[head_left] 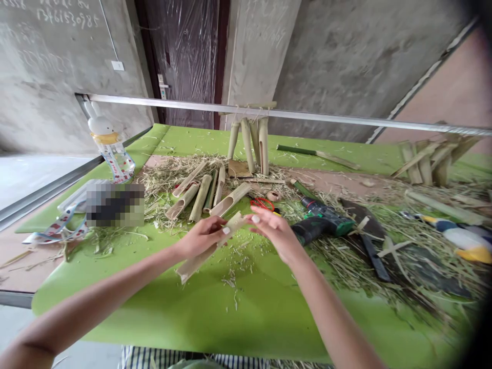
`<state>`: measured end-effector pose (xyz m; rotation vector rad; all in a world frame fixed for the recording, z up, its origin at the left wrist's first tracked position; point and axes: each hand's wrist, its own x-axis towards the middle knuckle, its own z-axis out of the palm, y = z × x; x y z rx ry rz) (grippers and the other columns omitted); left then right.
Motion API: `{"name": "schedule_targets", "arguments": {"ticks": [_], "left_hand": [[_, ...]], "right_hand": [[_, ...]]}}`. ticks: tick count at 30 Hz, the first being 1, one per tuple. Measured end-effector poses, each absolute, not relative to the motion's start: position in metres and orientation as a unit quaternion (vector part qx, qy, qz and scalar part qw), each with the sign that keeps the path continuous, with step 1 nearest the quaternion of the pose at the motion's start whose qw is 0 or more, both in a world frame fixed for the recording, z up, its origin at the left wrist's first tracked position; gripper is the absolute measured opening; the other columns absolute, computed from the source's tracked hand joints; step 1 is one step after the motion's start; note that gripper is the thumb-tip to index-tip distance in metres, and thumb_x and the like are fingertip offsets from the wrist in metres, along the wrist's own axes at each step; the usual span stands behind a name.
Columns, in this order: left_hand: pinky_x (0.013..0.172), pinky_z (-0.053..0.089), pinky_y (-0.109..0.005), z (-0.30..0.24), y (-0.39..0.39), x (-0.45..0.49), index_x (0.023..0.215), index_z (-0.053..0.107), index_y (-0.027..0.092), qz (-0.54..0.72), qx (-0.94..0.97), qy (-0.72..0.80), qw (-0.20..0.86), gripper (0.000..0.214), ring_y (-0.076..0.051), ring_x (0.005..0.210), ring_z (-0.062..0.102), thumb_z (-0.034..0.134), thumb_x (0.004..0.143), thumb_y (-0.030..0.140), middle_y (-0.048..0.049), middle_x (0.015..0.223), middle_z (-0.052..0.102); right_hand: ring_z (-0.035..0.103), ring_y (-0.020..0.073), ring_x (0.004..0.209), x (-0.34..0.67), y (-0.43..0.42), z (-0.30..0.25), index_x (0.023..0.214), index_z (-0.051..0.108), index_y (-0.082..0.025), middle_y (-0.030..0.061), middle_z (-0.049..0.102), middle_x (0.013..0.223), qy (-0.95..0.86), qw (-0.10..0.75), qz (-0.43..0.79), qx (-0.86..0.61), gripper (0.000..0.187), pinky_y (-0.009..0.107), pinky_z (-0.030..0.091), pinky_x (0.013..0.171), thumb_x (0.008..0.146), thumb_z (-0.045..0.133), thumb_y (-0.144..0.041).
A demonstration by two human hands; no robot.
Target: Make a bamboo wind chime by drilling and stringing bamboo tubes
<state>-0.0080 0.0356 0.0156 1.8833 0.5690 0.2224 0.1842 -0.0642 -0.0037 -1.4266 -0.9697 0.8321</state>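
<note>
My left hand (203,237) is closed around a pale split bamboo tube (198,261), which slants over the green table cover with its jagged near end toward me. Close to the tube's far end is my right hand (273,231), fingers stretched out. Whether its fingertips touch the bamboo edge, I cannot tell. Just beyond my hands lie several cut bamboo tubes, among them a slant-cut one (230,200). Small shavings (230,277) are scattered on the cover below.
A cordless drill (326,223) and a dark broad blade (371,241) lie at right among shavings. Bamboo tubes (246,146) hang from a metal rail (184,106). A bottle (115,154) stands back left; red-handled scissors (262,204) lie near the middle.
</note>
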Motion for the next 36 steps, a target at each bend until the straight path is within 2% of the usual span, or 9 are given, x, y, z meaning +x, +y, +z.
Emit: {"name": "schedule_targets", "arguments": {"ticks": [4,10,16,18,20,23,28,31,36], "left_hand": [[0.070,0.048,-0.034,0.005,0.032,0.001,0.104,0.057,0.011,0.090,0.876,0.185,0.435,0.034,-0.015,0.077,0.056,0.040,0.089,0.036,-0.0093,0.094,0.061],[0.090,0.045,-0.041,-0.008,0.051,0.013,0.108,0.059,0.012,0.111,0.967,0.175,0.151,0.030,-0.023,0.103,0.052,0.041,0.088,0.025,-0.0141,0.111,0.055],[0.084,0.045,-0.046,0.007,0.051,0.035,0.096,0.062,0.007,0.074,0.967,0.244,-0.009,0.033,-0.030,0.100,0.054,0.038,0.089,0.028,-0.0175,0.093,0.061],[0.088,0.043,-0.045,0.014,0.044,0.039,0.101,0.061,0.008,0.071,0.975,0.205,0.058,0.036,-0.028,0.101,0.054,0.035,0.091,0.031,-0.0164,0.096,0.061],[0.089,0.045,-0.039,0.017,0.032,0.044,0.118,0.051,0.012,0.039,0.970,0.111,0.215,0.040,-0.023,0.103,0.055,0.032,0.092,0.036,-0.0131,0.108,0.059],[0.071,0.050,-0.028,0.015,0.011,0.051,0.135,0.029,0.015,-0.014,0.909,0.025,0.415,0.053,-0.019,0.091,0.059,0.039,0.089,0.038,-0.0100,0.111,0.058],[0.052,0.047,-0.025,0.004,0.002,0.053,0.134,0.023,0.015,-0.035,0.821,0.077,0.565,0.052,-0.013,0.062,0.052,0.042,0.087,0.028,-0.0036,0.081,0.054],[0.048,0.045,-0.024,0.003,0.014,0.048,0.132,0.024,0.016,0.026,0.787,0.136,0.601,0.050,-0.011,0.060,0.048,0.042,0.087,0.027,-0.0035,0.081,0.050],[0.052,0.043,-0.023,-0.002,0.030,0.046,0.130,0.022,0.012,0.079,0.754,0.170,0.630,0.049,-0.009,0.059,0.046,0.042,0.088,0.027,0.0002,0.074,0.046]], "right_hand": [[0.066,0.0208,0.077,0.177,-0.062,-0.010,0.088,0.069,-0.018,0.0065,0.070,0.085,-0.316,0.600,0.462,-0.572,0.029,0.036,0.056,0.072,0.065,0.073,-0.035],[0.065,0.0173,0.070,0.237,-0.075,-0.002,0.076,0.068,-0.018,0.0039,0.070,0.079,-0.215,0.758,0.294,-0.541,0.027,0.028,0.054,0.059,0.055,0.078,-0.031],[0.064,0.0175,0.057,0.253,-0.105,0.002,0.071,0.058,-0.015,0.0022,0.066,0.069,-0.159,0.822,0.176,-0.517,0.034,0.035,0.056,0.057,0.053,0.079,-0.035],[0.064,0.0166,0.057,0.237,-0.110,-0.002,0.076,0.055,-0.016,-0.0007,0.064,0.064,-0.163,0.824,0.134,-0.526,0.036,0.036,0.056,0.062,0.057,0.077,-0.039],[0.064,0.0165,0.059,0.216,-0.109,-0.006,0.081,0.053,-0.018,-0.0009,0.064,0.067,-0.175,0.818,0.126,-0.533,0.037,0.035,0.055,0.063,0.062,0.074,-0.042],[0.065,0.0184,0.064,0.193,-0.107,-0.009,0.090,0.053,-0.018,0.0035,0.065,0.074,-0.246,0.761,0.103,-0.591,0.039,0.035,0.053,0.064,0.071,0.062,-0.051],[0.063,0.0314,0.079,0.217,-0.120,-0.003,0.117,0.048,-0.011,0.0192,0.065,0.090,-0.215,0.420,-0.140,-0.870,0.067,0.042,0.048,0.067,0.076,0.045,-0.064],[0.063,0.0399,0.082,0.249,-0.119,-0.007,0.124,0.039,0.004,0.0304,0.063,0.087,-0.149,0.269,-0.085,-0.948,0.082,0.046,0.047,0.067,0.078,0.041,-0.063],[0.064,0.0389,0.082,0.283,-0.093,-0.023,0.140,0.011,0.006,0.0266,0.065,0.088,-0.174,0.307,-0.027,-0.935,0.115,0.047,0.049,0.069,0.063,0.060,-0.063]]}}
